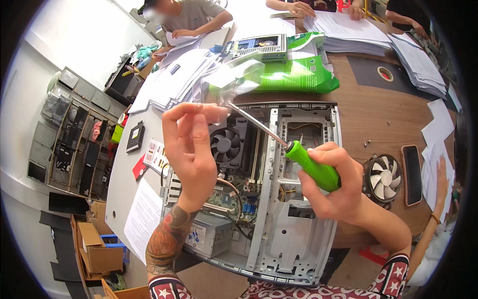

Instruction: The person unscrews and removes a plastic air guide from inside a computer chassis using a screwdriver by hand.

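Note:
Pinched in the fingers of my left hand (191,149) is a clear plastic bag (235,79), crumpled and see-through. My right hand (341,182) is wrapped round the green handle of a screwdriver (314,168). Its metal shaft slants up and left, with the tip at the bag's lower edge; whether it touches the plastic I cannot tell. Below both hands lies an opened computer case (264,209) on its side. Inside it are a black cooling fan (226,143), a circuit board (224,197) partly behind my left wrist, and a silver power supply (211,236).
Behind the case lie a green package (294,74) and a metal drive cage (261,47). A loose fan (382,178), a phone (411,174), small screws (367,143) and a tape roll (385,74) are on the right. Paper stacks (348,35) and other people surround the table.

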Demonstrator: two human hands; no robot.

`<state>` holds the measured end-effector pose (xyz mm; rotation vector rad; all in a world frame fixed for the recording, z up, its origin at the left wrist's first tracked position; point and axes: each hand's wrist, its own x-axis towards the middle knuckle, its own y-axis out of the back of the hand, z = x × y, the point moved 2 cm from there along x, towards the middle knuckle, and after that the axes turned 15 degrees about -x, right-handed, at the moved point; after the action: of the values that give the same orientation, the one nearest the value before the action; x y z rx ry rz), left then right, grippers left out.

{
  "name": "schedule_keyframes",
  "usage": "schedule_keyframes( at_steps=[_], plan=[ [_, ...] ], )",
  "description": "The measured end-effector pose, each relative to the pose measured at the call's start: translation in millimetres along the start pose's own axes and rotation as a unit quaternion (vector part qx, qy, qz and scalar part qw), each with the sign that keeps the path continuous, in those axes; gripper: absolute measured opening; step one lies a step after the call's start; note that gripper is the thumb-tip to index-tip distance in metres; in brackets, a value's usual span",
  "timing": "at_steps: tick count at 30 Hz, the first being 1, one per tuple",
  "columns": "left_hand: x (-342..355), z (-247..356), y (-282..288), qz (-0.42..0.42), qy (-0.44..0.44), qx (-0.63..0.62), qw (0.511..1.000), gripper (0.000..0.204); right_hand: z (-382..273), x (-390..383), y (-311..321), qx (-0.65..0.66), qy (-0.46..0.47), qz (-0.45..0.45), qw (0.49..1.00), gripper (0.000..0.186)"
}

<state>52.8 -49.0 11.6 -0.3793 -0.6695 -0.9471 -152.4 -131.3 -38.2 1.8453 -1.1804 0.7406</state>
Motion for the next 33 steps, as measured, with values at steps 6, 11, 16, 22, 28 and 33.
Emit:
schedule_keyframes(
  at_steps=[6, 11, 16, 22, 28, 33],
  plan=[
    [6, 6, 0, -0.079, -0.049, 0.040, 0.995, 0.034, 0, -1, -1, -0.013, -0.007, 0.015, 1.000, 0.035],
    [8, 3, 1, -0.087, -0.015, 0.045, 0.995, 0.038, 2, -3, -2, -0.052, -0.014, 0.017, 0.998, 0.036],
    [8, 3, 4, -0.117, -0.037, 0.063, 0.990, 0.040, 3, -3, -3, -0.071, 0.018, 0.014, 0.997, 0.039],
    [10, 6, 2, -0.071, -0.044, 0.068, 0.994, 0.039, 0, -3, -1, -0.082, 0.041, 0.010, 0.996, 0.042],
    [1, 5, -3, -0.082, -0.092, 0.104, 0.987, 0.039, 1, -6, -4, -0.070, 0.036, 0.012, 0.997, 0.043],
    [-6, 5, -10, -0.059, -0.089, 0.072, 0.992, 0.036, 1, -6, -3, -0.055, 0.036, 0.019, 0.998, 0.042]
  ],
)
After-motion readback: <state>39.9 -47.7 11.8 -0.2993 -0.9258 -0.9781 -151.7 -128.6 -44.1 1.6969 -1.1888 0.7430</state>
